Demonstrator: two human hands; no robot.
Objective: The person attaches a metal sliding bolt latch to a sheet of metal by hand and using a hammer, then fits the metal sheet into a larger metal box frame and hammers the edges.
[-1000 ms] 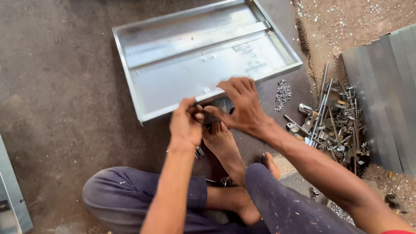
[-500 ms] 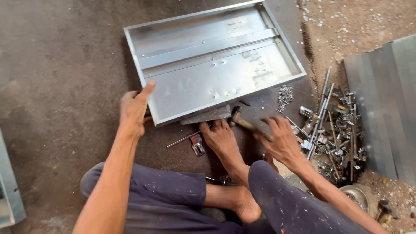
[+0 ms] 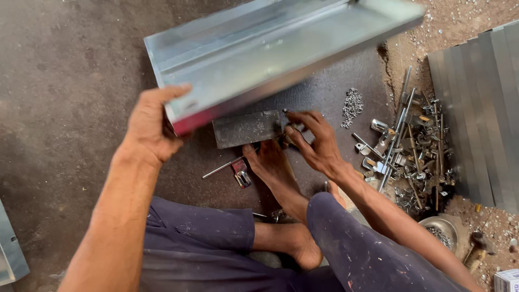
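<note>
My left hand (image 3: 154,125) grips the near left corner of a shiny sheet-metal tray (image 3: 270,54) and holds it tilted up off the dark floor. My right hand (image 3: 316,141) rests low on the floor with its fingers curled around a small dark tool next to a flat grey metal block (image 3: 247,128), which lies under the tray's raised edge. My bare foot (image 3: 270,165) sits just below the block. A thin metal rod with a small red-tipped piece (image 3: 238,172) lies left of the foot.
A heap of metal rods, latches and brackets (image 3: 411,151) lies at the right, with a small pile of rivets (image 3: 352,105) above it. Stacked metal sheets (image 3: 481,108) stand at the far right. A small bowl of parts (image 3: 440,231) sits at the lower right.
My left hand moved from the middle to the tray's corner and lifted it, tilting the tray up. My right hand dropped to the floor beside the grey block.
</note>
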